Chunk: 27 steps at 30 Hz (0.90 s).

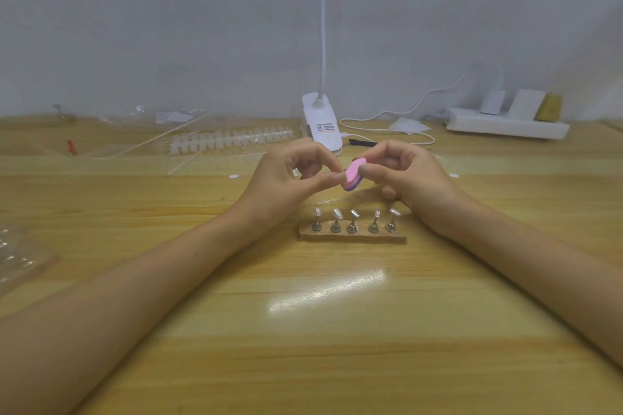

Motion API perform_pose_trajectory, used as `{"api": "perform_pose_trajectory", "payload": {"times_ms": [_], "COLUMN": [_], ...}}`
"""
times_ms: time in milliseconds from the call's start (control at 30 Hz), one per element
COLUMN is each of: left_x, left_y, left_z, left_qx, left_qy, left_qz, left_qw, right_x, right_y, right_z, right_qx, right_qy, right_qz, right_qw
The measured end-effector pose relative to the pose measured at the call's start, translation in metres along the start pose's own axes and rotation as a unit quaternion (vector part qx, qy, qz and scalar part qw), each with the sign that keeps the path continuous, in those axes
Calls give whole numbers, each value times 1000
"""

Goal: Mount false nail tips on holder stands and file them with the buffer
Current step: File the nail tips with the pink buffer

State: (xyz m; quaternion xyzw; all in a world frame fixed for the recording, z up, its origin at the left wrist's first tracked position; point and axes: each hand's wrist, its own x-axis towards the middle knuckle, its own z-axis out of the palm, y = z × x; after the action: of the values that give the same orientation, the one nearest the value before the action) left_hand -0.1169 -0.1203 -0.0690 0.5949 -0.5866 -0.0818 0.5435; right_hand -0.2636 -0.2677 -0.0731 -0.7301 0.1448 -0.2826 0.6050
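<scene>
Item: pale wooden tabletop (337, 364), seen from the head view.

Item: small oval foam buffer, pink face over a purple layer (455, 174), held above the table just beyond the stands. The right hand (409, 175) pinches its far end, thumb and fingers closed on it. The left hand (286, 178) has thumb and forefinger closed against the buffer's near end; whether a nail tip sits between them cannot be told.

Item: flat brown base strip (352, 238) carrying five small metal holder stands (352, 227), each topped with a clear false nail tip (337, 213). All five look mounted.

Item: white sprue strip of spare nail tips (232, 141), well behind the left hand; white clip-on desk lamp (322, 121); white power strip (505, 126).

Step in hand, as judged: mounting done, filing under way or being set up. Next move calls for a light, steady stroke along a tip's edge, bracing the stand against tipping.
</scene>
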Motion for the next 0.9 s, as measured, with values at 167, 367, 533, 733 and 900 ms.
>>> {"api": "perform_pose_trajectory", "payload": {"times_ms": [167, 367, 533, 733, 900], "left_x": [0, 1, 1, 1, 1], "left_y": [0, -1, -3, -4, -5], "left_z": [0, -1, -1, -1, -1], "left_qx": [-16, -37, -40, -29, -20], "left_qy": [-2, 6, 9, 13, 18], "left_qz": [-13, -45, -47, -25, -23], "left_qw": [1000, 998, 998, 999, 999], "right_x": [-1, -3, -7, -5, -6], "right_y": [-1, -2, -5, -5, -6], "right_z": [-1, -3, -1, -1, 2], "right_qx": [-2, 33, 20, 41, 51], "right_qy": [-14, -56, -91, -38, -6], "right_qz": [5, -8, -3, 17, 13], "right_qw": [1000, 998, 996, 998, 999]}}
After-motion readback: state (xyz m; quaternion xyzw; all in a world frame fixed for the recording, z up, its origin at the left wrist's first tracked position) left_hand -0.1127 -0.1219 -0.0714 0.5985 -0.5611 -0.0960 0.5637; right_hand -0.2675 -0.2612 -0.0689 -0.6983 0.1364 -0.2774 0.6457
